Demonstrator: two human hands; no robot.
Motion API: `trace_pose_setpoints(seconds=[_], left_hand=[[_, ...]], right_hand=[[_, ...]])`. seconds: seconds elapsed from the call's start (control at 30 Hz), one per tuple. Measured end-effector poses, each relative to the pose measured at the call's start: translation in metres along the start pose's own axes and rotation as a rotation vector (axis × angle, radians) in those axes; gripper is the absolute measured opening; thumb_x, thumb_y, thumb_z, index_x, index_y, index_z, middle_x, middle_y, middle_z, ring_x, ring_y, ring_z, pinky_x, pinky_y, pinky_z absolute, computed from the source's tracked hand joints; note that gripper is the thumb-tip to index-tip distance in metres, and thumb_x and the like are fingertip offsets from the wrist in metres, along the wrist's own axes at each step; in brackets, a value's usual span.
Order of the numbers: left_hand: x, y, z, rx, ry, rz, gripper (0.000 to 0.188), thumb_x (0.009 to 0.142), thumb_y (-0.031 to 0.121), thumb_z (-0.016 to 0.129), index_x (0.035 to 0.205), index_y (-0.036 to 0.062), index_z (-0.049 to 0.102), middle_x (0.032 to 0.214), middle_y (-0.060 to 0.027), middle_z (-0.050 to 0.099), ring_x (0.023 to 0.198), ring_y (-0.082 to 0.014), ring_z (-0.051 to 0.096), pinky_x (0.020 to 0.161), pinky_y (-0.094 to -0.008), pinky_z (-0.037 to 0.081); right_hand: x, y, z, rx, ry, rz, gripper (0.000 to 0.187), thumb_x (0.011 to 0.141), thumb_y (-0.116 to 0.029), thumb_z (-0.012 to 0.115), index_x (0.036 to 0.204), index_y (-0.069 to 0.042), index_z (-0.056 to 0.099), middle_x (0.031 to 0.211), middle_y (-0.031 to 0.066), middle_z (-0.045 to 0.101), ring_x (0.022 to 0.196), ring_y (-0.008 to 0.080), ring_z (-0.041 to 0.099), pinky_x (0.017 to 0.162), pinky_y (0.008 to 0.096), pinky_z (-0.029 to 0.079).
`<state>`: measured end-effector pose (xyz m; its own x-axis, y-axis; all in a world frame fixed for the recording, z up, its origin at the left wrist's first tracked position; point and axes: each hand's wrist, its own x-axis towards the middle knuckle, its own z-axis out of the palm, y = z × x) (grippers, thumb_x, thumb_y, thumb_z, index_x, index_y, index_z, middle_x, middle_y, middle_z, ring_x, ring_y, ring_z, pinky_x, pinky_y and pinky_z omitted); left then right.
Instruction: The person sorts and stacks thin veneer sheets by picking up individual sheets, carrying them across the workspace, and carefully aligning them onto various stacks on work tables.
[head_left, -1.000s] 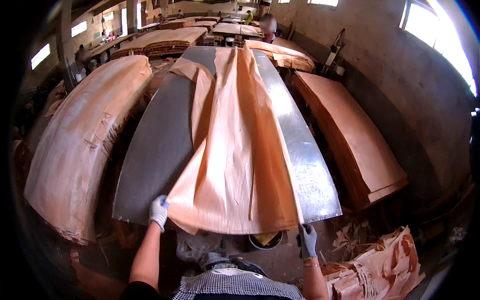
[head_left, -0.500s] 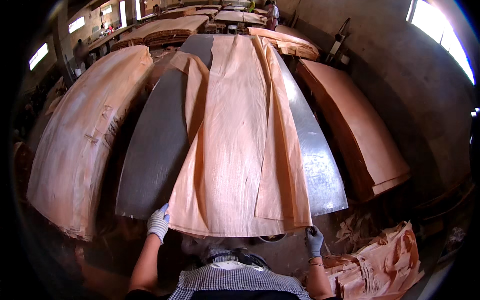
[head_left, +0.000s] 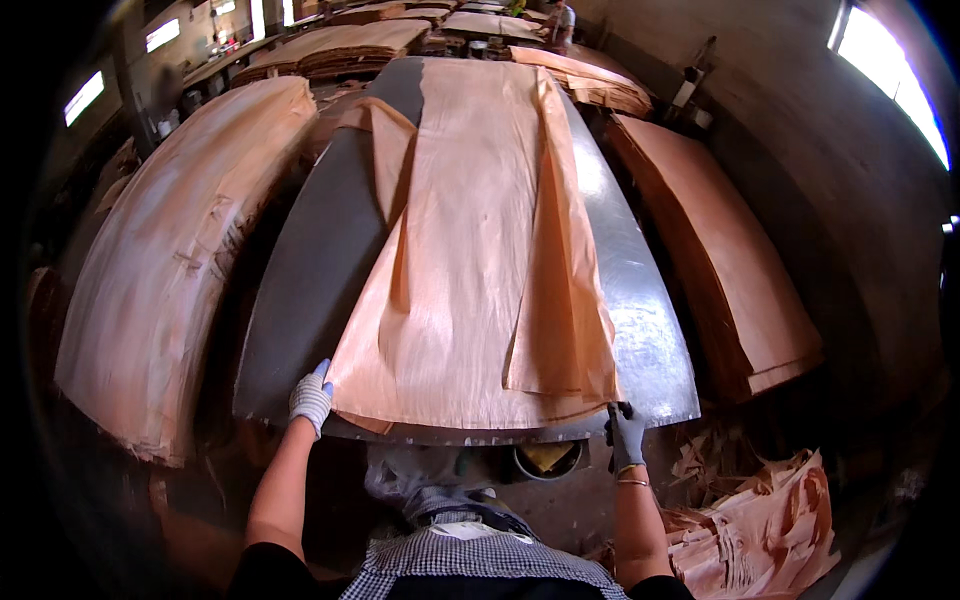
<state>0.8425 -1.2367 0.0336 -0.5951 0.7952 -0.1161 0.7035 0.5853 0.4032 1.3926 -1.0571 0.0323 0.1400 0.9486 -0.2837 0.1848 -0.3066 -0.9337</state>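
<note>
A long, thin sheet of pinkish-tan wood veneer [head_left: 465, 250] lies along a smooth grey tabletop [head_left: 300, 310], its sides folded and rippled. My left hand [head_left: 311, 402], in a striped glove, pinches the sheet's near left corner. At the near right corner, my right hand [head_left: 627, 436], in a grey glove, has its fingers closed on the veneer's edge. One flap on the far left stands up in a fold, and another is doubled over along the right side. The near edge of the sheet rests just inside the tabletop's front rim.
Stacks of veneer flank the table: a pale stack [head_left: 170, 270] on the left and a reddish stack [head_left: 725, 260] on the right. A bucket [head_left: 547, 462] stands under the front edge. Torn veneer scraps [head_left: 755, 535] are heaped at lower right. A person [head_left: 562, 22] stands far back.
Both my hands have moved forward, carrying the sheet's near edge away from me. The tabletop's front rim and the bucket below it now show.
</note>
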Motion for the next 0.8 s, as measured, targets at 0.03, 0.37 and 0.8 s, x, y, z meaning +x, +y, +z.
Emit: trace_pose_setpoints(seconds=[0.03, 0.37, 0.8], left_hand=[[0.002, -0.007, 0.005, -0.111, -0.005, -0.018, 0.051, 0.085, 0.018, 0.056, 0.134, 0.0126, 0.043, 0.105, -0.0175, 0.063, 0.097, -0.0332, 0.061, 0.086, -0.0421, 0.047], [-0.083, -0.059, 0.046, -0.307, 0.276, -0.125, 0.038, 0.088, 0.02, 0.055, 0.122, 0.0041, 0.049, 0.113, -0.0173, 0.057, 0.101, -0.0302, 0.055, 0.089, -0.0385, 0.044], [-0.236, -0.02, 0.197, -0.337, -0.513, -0.338, 0.038, 0.088, 0.038, 0.051, 0.106, 0.0061, 0.062, 0.101, -0.0183, 0.064, 0.095, -0.0375, 0.059, 0.081, -0.0425, 0.047]], right_hand=[[-0.002, 0.002, -0.003, 0.003, 0.004, 0.013, 0.021, 0.088, -0.026, 0.061, 0.095, -0.006, 0.062, 0.052, -0.0013, 0.048, 0.037, 0.008, 0.041, 0.034, 0.0236, 0.031], [-0.007, 0.055, -0.068, -1.055, 0.237, -0.522, 0.024, 0.088, -0.019, 0.053, 0.105, -0.003, 0.061, 0.092, 0.0176, 0.064, 0.084, 0.0368, 0.06, 0.073, 0.0409, 0.048], [-0.161, 0.121, 0.021, -0.952, -0.831, -0.352, 0.025, 0.085, -0.019, 0.056, 0.108, -0.01, 0.06, 0.104, 0.0141, 0.062, 0.089, 0.0337, 0.061, 0.073, 0.039, 0.05]])
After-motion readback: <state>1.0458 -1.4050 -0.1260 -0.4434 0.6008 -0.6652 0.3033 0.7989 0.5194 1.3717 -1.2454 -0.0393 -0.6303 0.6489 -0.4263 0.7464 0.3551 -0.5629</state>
